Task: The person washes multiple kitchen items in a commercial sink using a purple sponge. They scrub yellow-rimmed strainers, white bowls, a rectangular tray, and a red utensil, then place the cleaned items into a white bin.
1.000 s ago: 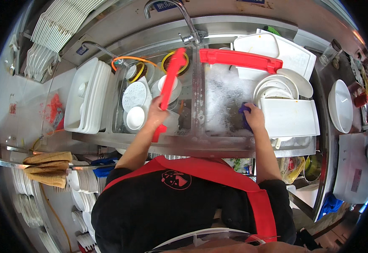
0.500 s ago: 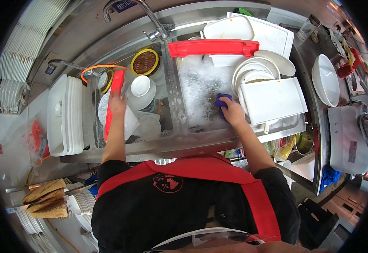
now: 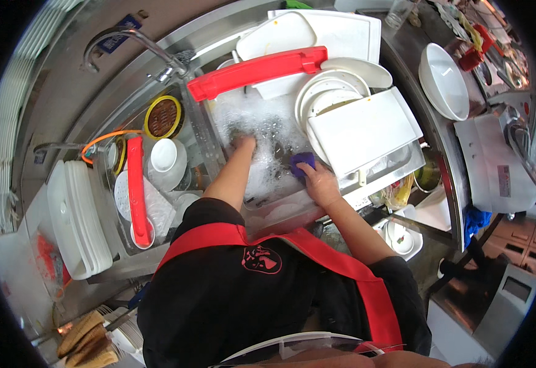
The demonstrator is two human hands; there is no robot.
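Reaching into the soapy right basin, my left hand [image 3: 243, 145] has its fingers hidden by foam and water. My right hand [image 3: 320, 183] grips a purple cloth [image 3: 301, 164] at the right side of the same basin. Foam [image 3: 265, 119] covers much of the water around both hands. Beside my right hand lean stacked white plates [image 3: 329, 92] and a white rectangular tray [image 3: 363, 132]. One long red piece [image 3: 255, 72] lies across the back of this basin. A second red strip [image 3: 136, 190] rests over dishes in the left basin.
The left basin also holds a white bowl [image 3: 164, 154] and a brown round item with a yellow rim [image 3: 164, 116]. White trays [image 3: 77, 221] stand upright at far left. A faucet [image 3: 133, 34] arches behind the basins. On the right counter sits a large white bowl [image 3: 443, 83].
My left hand has let go of the red strip in the left basin and moved right into the foam. My right hand keeps the purple cloth. The view has turned and shifted right.
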